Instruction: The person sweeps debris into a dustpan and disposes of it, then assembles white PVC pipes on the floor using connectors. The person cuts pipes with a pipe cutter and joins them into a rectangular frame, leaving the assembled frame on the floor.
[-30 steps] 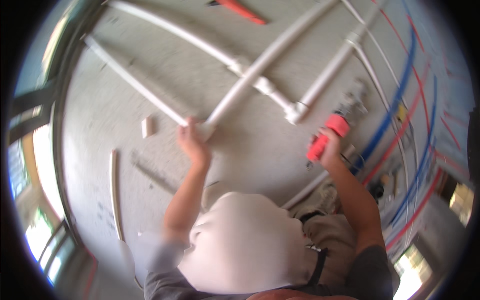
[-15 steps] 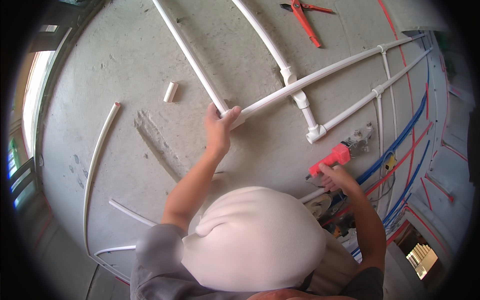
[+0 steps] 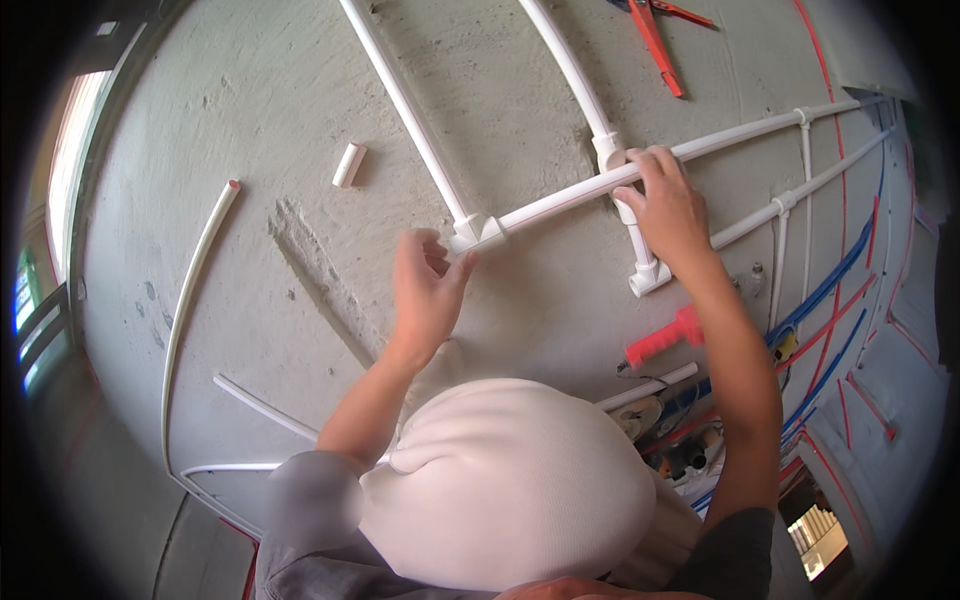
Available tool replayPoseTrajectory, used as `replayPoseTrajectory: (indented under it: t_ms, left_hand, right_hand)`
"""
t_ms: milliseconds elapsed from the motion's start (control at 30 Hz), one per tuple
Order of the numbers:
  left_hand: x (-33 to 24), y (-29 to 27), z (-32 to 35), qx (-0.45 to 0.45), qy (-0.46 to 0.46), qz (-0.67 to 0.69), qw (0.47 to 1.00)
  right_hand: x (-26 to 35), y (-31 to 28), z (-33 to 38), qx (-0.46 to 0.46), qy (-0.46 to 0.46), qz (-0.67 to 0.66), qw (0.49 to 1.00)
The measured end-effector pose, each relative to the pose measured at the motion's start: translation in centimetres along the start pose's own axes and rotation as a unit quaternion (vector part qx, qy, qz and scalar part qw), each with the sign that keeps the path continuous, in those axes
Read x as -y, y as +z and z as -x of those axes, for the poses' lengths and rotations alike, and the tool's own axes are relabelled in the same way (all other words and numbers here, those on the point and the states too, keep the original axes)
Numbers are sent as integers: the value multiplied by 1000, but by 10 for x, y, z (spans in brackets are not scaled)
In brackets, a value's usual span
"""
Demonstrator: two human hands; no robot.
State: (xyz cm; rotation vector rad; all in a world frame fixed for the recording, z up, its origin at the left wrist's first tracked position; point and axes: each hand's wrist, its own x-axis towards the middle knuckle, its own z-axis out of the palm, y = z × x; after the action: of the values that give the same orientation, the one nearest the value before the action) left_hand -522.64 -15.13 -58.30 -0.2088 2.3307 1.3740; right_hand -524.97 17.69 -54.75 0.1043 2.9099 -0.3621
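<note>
A white plastic tee fitting (image 3: pixel 484 234) joins a long white pipe (image 3: pixel 405 105) from above and a white crosspipe (image 3: pixel 570 199) running right. Beside the tee's free left end is my left hand (image 3: pixel 425 290), its thumb and bent fingers apart and holding nothing. My right hand (image 3: pixel 668 205) grips the crosspipe where it passes over another white pipe's fittings, fingers above and thumb below. The red-handled pipe welder (image 3: pixel 660 340) lies on the floor below my right forearm, which hides its metal heating head.
Red pipe cutters (image 3: pixel 658 50) lie at the far right. A short pipe offcut (image 3: pixel 349 165) and a curved white pipe (image 3: pixel 190 290) are on the concrete floor (image 3: pixel 260 130) at left. Blue pipes (image 3: pixel 830 285) and red pipes run along the right, near a wall.
My right hand has let go of the welder and taken hold of the crosspipe. My left hand has come off the tee and opened beside it.
</note>
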Motion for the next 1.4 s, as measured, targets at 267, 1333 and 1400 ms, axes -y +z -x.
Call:
replayPoseTrajectory:
  t_ms: [267, 1333, 1400]
  left_hand:
    - [-13, 0, -4, 58, -102, -56, 991]
    - [-18, 20, -6, 23, -39, -139, 989]
    - [-18, 20, -5, 18, -30, -158, 987]
  right_hand:
    - [-27, -24, -50, 193, -74, -14, 978]
    - [-40, -4, -64, 202, -36, -73, 976]
    - [-40, -5, -64, 210, -27, -86, 974]
